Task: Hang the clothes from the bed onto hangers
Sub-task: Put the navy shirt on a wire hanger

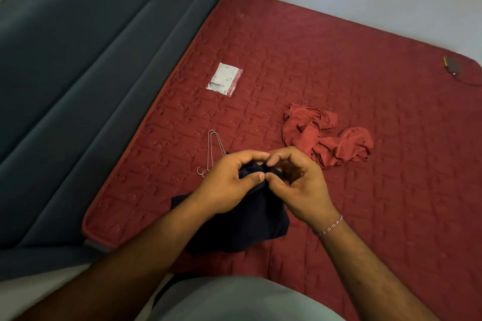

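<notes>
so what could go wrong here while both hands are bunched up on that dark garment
1. Both the left hand and right hand pinch the dark garment at one small spot, so the rest sags in a heap and may tangle when a hanger goes in.
2. The wire hangers lie partly under the garment's edge; lifting the cloth could drag or snag them.
3. The red garment is crumpled close by and could get pulled along.

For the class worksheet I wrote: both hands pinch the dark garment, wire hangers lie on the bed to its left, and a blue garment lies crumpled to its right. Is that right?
Not quite. The head view shows the crumpled garment is red, not blue. Both hands, left hand and right hand, do pinch the dark garment, with the wire hangers on the bed to its left.
</notes>
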